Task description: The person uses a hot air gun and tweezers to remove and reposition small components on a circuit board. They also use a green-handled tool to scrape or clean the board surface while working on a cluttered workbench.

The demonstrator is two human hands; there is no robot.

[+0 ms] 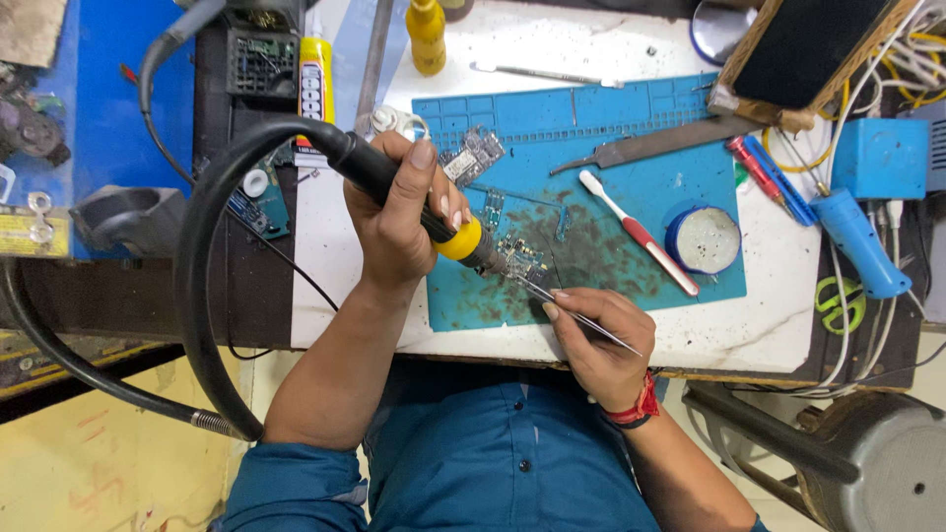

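Note:
My left hand (399, 222) grips a black hot-air wand with a yellow collar (455, 236), its metal nozzle pointing down at a small circuit board (519, 258) on the blue work mat (591, 118). My right hand (596, 330) holds thin metal tweezers (572, 313), their tips reaching the same board from the lower right. A thick black hose (197, 286) loops from the wand down to the left. Another small board (473, 156) lies on the mat above my left hand.
On the mat lie a red-and-white toothbrush (636, 232), a round tin of paste (704, 239) and large tweezers (650, 146). A blue soldering iron (857, 241) and its blue box (880, 158) sit right. A yellow bottle (427, 37) and a glue tube (315, 84) stand behind.

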